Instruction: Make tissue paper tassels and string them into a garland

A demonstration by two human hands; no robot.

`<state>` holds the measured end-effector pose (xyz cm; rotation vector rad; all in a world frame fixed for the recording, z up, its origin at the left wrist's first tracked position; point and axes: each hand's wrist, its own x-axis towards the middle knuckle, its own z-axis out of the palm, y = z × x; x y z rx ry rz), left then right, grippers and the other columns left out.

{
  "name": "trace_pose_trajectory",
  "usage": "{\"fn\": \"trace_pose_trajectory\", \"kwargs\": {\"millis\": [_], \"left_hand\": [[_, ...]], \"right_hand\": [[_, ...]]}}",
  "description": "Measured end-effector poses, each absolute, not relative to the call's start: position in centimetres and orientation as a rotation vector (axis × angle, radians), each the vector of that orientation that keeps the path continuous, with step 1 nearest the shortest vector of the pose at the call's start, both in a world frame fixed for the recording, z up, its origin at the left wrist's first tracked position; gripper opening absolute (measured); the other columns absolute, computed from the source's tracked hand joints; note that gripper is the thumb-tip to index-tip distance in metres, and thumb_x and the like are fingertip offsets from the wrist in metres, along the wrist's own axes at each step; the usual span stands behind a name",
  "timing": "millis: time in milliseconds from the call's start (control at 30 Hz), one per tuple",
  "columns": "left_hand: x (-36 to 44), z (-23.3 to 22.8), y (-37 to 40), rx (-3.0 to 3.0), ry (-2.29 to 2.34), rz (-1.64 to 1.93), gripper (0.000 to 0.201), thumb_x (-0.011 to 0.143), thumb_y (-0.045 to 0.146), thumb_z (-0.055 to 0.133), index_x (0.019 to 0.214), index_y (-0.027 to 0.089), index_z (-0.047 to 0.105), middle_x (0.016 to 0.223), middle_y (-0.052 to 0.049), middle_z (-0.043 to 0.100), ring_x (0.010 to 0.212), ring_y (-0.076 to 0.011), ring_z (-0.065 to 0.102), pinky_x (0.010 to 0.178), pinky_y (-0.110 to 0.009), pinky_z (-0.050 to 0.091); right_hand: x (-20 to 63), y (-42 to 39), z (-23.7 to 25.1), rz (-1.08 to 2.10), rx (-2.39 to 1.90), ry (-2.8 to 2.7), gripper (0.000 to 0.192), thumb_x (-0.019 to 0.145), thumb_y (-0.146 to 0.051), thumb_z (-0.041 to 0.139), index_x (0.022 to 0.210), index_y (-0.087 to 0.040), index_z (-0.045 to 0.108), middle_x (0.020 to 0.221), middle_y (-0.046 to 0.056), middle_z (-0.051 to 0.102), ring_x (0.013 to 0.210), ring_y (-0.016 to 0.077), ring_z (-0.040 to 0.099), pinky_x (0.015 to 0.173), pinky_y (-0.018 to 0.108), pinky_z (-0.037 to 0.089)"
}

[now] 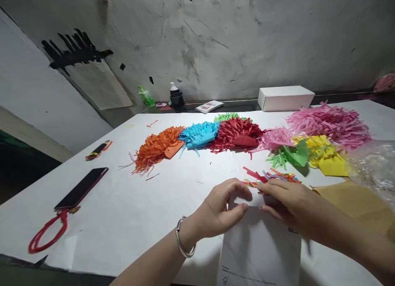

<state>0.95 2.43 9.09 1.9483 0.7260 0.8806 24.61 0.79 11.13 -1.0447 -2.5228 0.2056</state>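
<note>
Both hands pinch the top edge of a white sheet, low centre of the frame.

Left hand (220, 208) and right hand (285, 201) grip the sheet (259, 245); mixed strips (271, 177) lie just above, fringed piles (237, 133) already cut across mid-frame, sheet itself still uncut.

Your left hand (220, 210) comes into view from the near edge, with its forearm bare as far as the picture shows. You wear a thin silver bangle (182, 240) on that wrist; it is a plain, rounded metal band sitting just behind the hand. Your right hand (288, 201) enters from the near right, and that forearm is bare too, with no sleeve in sight. You have short, unpainted fingernails on both hands.
</note>
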Motion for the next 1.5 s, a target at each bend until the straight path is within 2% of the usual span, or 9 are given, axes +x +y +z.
{"fn": "trace_pose_trajectory", "kwargs": {"millis": [233, 400, 633, 800, 967, 1067, 1200, 1367, 1500], "left_hand": [[1.1, 9.2, 2.5, 1.974, 0.753, 0.885, 0.017, 0.085, 0.017, 0.059, 0.102, 0.015, 0.062, 0.098, -0.01, 0.068, 0.077, -0.0169, 0.059, 0.064, -0.028, 0.045], [1.5, 9.3, 2.3, 2.003, 0.728, 0.901, 0.016, 0.087, 0.016, 0.058, 0.102, 0.016, 0.062, 0.097, -0.009, 0.069, 0.08, -0.0174, 0.061, 0.064, -0.027, 0.045], [1.3, 8.7, 2.1, 1.946, 0.751, 0.875, 0.011, 0.092, 0.02, 0.059, 0.102, 0.017, 0.061, 0.097, -0.008, 0.068, 0.076, -0.0154, 0.059, 0.061, -0.025, 0.044], [1.5, 8.3, 1.6, 1.719, 0.786, 0.92, 0.039, 0.094, 0.03, 0.062, 0.129, 0.02, 0.051, 0.115, -0.011, 0.066, 0.097, -0.0211, 0.063, 0.075, -0.028, 0.05], [2.3, 8.3, 1.4, 1.089, 0.617, 0.886, 0.043, 0.09, 0.038, 0.071, 0.126, 0.021, 0.054, 0.087, -0.005, 0.074, 0.072, -0.0165, 0.069, 0.065, -0.025, 0.052], [2.3, 8.3, 1.6, 0.813, 0.619, 0.901, 0.041, 0.08, 0.037, 0.082, 0.11, 0.017, 0.063, 0.081, -0.006, 0.075, 0.069, -0.0172, 0.07, 0.065, -0.026, 0.054], [2.3, 8.4, 1.8, 0.785, 0.679, 0.858, 0.039, 0.077, 0.049, 0.081, 0.091, 0.013, 0.071, 0.068, -0.005, 0.072, 0.061, -0.0168, 0.067, 0.058, -0.024, 0.052], [2.4, 9.2, 1.6, 1.155, 0.895, 0.907, 0.037, 0.083, 0.05, 0.074, 0.092, 0.015, 0.075, 0.077, -0.005, 0.074, 0.068, -0.0163, 0.065, 0.059, -0.022, 0.048], [3.4, 11.3, 3.1, 1.281, 0.918, 0.85, 0.034, 0.082, 0.048, 0.076, 0.091, 0.015, 0.072, 0.076, -0.005, 0.073, 0.069, -0.0182, 0.065, 0.063, -0.026, 0.049]], "right_hand": [[24.4, 1.4, 10.9, 0.35, -1.179, -2.504, 0.02, 0.092, -0.016, 0.053, 0.109, -0.022, 0.06, 0.1, 0.007, 0.07, 0.086, 0.0207, 0.068, 0.071, 0.03, 0.05], [23.8, 2.0, 11.4, 0.451, -1.348, -2.545, 0.013, 0.083, -0.012, 0.06, 0.09, -0.022, 0.056, 0.083, 0.002, 0.067, 0.072, 0.018, 0.062, 0.058, 0.025, 0.039], [24.6, 3.4, 13.1, 1.082, -1.289, -2.448, 0.015, 0.08, -0.029, 0.071, 0.077, -0.021, 0.058, 0.07, -0.004, 0.055, 0.063, 0.0124, 0.049, 0.052, 0.021, 0.033], [25.0, 2.7, 13.0, 1.155, -1.35, -2.401, 0.034, 0.086, -0.035, 0.063, 0.059, -0.019, 0.049, 0.054, -0.005, 0.04, 0.052, 0.0092, 0.034, 0.045, 0.022, 0.021], [25.5, 1.1, 13.7, 1.298, -1.297, -2.217, 0.036, 0.088, -0.042, 0.059, 0.06, -0.02, 0.055, 0.055, -0.003, 0.044, 0.051, 0.0099, 0.038, 0.044, 0.021, 0.026], [26.4, -0.2, 13.8, 1.258, -1.309, -2.042, 0.04, 0.089, -0.05, 0.059, 0.061, -0.022, 0.059, 0.055, -0.002, 0.051, 0.051, 0.0118, 0.045, 0.044, 0.022, 0.034], [26.7, -2.1, 11.8, 1.293, -1.277, -1.773, 0.044, 0.096, -0.057, 0.049, 0.083, -0.021, 0.07, 0.077, 0.004, 0.068, 0.069, 0.0183, 0.063, 0.056, 0.025, 0.049], [25.8, -3.8, 8.1, 0.519, -1.37, -1.618, 0.046, 0.096, -0.053, 0.052, 0.064, -0.02, 0.06, 0.054, -0.001, 0.048, 0.049, 0.0111, 0.045, 0.051, 0.025, 0.032], [25.1, -4.0, 6.9, 0.541, -1.339, -1.418, 0.055, 0.097, -0.056, 0.047, 0.055, -0.021, 0.044, 0.05, -0.003, 0.037, 0.048, 0.0111, 0.038, 0.049, 0.026, 0.03]]}}
